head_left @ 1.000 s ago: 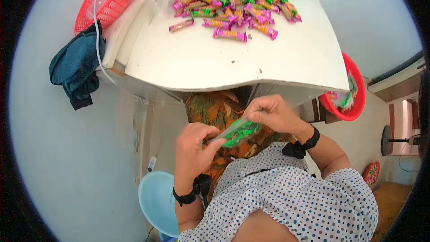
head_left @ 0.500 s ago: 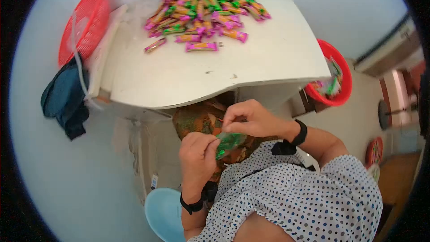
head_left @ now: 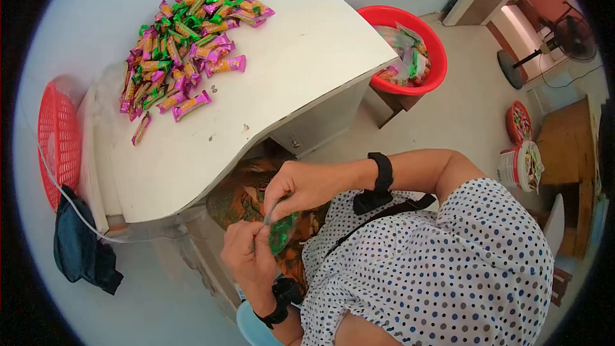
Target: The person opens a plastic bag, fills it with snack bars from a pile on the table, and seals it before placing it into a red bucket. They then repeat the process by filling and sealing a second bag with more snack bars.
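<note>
Over my lap, a clear plastic bag [head_left: 280, 233] with shiny green wrapped pieces inside hangs between my hands. My left hand [head_left: 246, 250] pinches the bag's upper edge from the left, fingers closed. From the other side my right hand [head_left: 301, 187] grips the gathered top of the same bag, thumb and forefinger close to the left thumb. The exact hold of the fingers is partly hidden. Past both hands, a pile of small snack bars [head_left: 173, 57] in green, orange and pink wrappers lies on the white table [head_left: 282, 83].
A red basin [head_left: 435, 57] with filled bags stands right of the table. A red basket [head_left: 61, 147] and dark cloth [head_left: 80, 243] are at the left. Below is a light blue basin [head_left: 253, 323]. A white bucket [head_left: 512, 165] and a fan [head_left: 570, 38] stand farther right.
My view has turned to the right, so the table and pile sit farther left. My right hand has come closer to my left at the bag's top.
</note>
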